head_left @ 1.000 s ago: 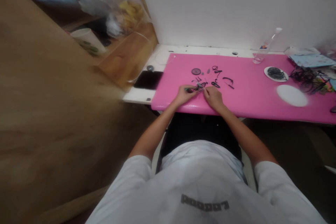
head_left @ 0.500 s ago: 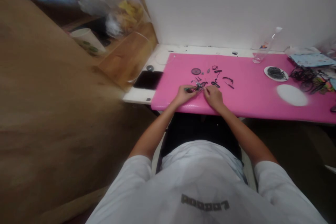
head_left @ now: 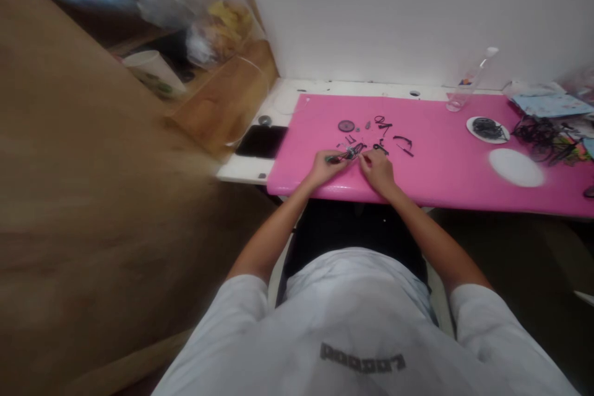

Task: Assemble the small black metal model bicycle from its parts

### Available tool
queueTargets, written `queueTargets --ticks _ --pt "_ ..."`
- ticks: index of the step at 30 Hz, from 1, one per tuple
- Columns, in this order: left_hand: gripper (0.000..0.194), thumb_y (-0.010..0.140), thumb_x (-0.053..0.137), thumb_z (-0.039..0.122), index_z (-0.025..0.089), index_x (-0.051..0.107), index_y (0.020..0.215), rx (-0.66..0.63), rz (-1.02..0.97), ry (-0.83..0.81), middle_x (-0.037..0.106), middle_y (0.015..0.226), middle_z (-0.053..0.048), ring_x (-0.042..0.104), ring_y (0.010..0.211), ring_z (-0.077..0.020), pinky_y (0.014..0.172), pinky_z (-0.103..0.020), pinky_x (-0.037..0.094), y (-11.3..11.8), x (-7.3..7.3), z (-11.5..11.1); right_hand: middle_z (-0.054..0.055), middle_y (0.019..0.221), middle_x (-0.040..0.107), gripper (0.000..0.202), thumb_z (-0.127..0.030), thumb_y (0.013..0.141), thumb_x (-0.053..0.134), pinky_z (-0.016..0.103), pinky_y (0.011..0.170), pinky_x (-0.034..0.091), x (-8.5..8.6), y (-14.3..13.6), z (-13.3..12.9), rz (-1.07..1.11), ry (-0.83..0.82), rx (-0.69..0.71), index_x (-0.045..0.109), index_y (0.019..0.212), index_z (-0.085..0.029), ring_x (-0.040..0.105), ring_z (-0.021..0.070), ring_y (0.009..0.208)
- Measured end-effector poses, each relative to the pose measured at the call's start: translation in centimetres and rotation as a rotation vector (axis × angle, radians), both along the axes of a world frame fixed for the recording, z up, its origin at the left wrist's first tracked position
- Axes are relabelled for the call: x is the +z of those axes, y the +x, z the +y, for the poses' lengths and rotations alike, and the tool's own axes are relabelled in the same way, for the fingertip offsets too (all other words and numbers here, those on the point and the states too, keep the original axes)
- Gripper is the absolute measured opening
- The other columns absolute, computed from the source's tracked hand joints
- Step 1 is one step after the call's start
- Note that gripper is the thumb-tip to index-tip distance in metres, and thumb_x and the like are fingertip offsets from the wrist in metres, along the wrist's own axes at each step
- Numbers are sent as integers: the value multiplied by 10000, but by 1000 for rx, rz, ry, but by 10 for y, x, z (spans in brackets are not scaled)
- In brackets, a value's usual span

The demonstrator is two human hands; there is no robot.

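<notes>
Both my hands rest near the front edge of a pink mat. My left hand is closed around a small dark assembly with a green part. My right hand pinches at the same assembly from the right; what its fingertips hold is too small to tell. Just beyond my fingers lie several small black parts and a dark round wheel.
A black phone lies left of the mat on the white desk. At the right are a white dish of black pieces, a white lid, a tangle of black parts and a clear bottle. A brown partition stands at left.
My hands stay on the small assembly with only slight finger movement. The view has barely shifted.
</notes>
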State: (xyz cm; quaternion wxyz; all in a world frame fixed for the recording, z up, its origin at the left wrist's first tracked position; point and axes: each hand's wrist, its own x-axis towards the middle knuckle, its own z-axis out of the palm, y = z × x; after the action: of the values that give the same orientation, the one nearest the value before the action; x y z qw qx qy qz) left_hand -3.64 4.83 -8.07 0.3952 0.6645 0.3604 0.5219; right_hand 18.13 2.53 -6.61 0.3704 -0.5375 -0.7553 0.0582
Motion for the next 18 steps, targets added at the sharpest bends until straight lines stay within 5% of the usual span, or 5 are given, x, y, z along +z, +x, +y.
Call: queueTargets --ticks 5,11,18 --pt "334 842 919 450 162 896 1009 -11 9 26 859 1037 -126 785 873 -216 761 -313 606 0 -1 0 151 1083 805 443 -434 1157 427 452 924 558 0 0 0 -25 -42 -5 774 998 -209 696 330 1078" --pt "385 826 927 503 154 889 986 30 -10 36 855 1004 -139 779 863 -216 772 -329 628 2 -2 0 136 1104 790 293 -433 1097 580 438 925 574 2 -1 -2 63 -13 4 765 1129 -208 702 304 1044" --pt "300 953 825 466 184 887 1036 -19 122 198 839 964 -103 750 816 -190 735 -308 583 0 3 -4 148 1123 805 424 -437 1166 422 463 975 554 -5 2 2 23 23 32 768 1072 -209 690 323 1102"
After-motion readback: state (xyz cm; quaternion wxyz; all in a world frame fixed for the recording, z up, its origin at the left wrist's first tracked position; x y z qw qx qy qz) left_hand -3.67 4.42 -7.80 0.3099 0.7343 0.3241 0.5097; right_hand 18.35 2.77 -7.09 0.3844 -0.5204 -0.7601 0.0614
